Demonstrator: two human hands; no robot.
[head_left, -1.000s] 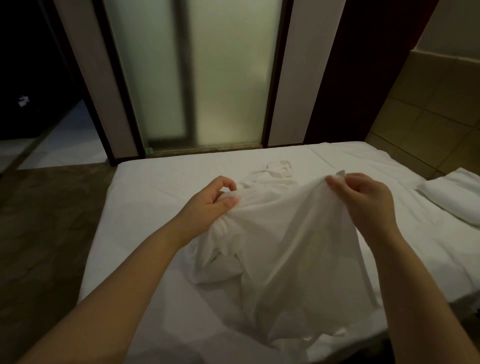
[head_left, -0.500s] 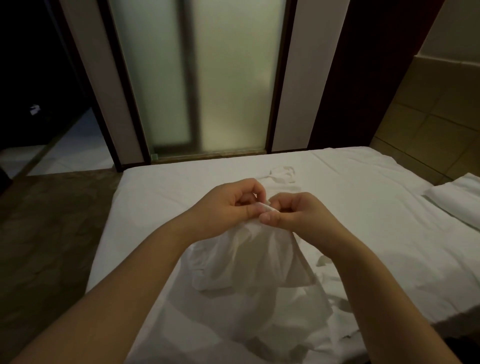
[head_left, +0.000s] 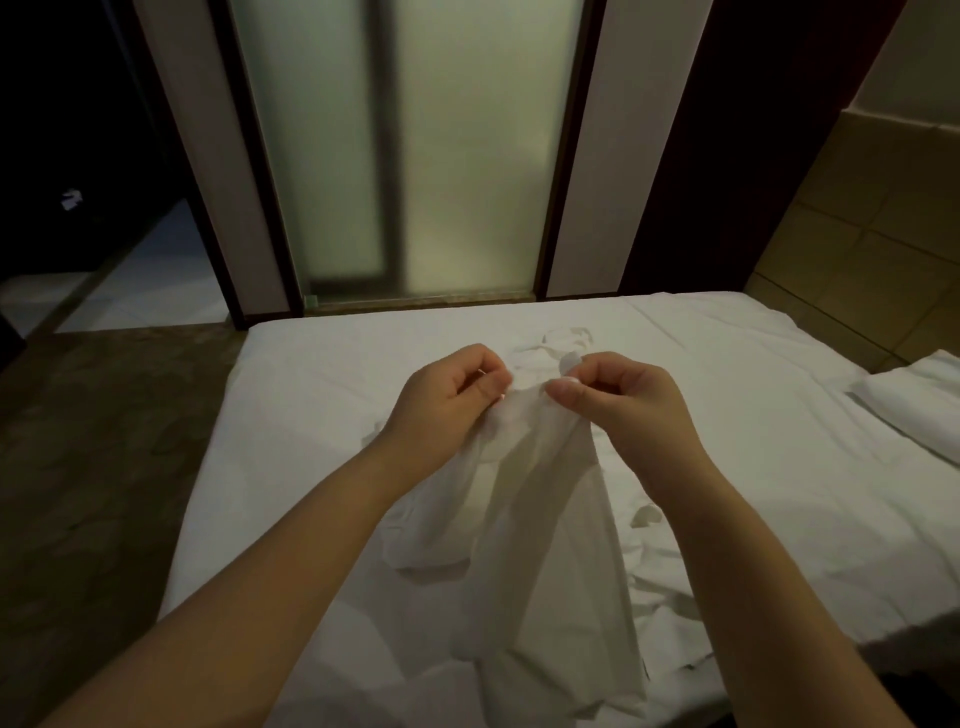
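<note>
A thin white cloth (head_left: 535, 525) hangs in folds above a bed (head_left: 311, 395) covered with a white sheet. My left hand (head_left: 447, 400) pinches the cloth's top edge with curled fingers. My right hand (head_left: 618, 400) pinches the same edge just to the right, a short gap between the two hands. The cloth's lower part drapes down onto the sheet near the bed's front edge. Behind the hands a bunched bit of white fabric (head_left: 566, 340) lies on the bed.
A folded white towel or pillow (head_left: 914, 410) lies at the bed's right side. A frosted glass door (head_left: 410, 150) stands behind the bed. Dark patterned floor (head_left: 98, 467) lies to the left, and a tiled wall (head_left: 872, 234) rises on the right.
My hands were spread apart holding the cloth wide, then came together at its top edge. Now they have parted slightly, and the cloth hangs narrower and longer.
</note>
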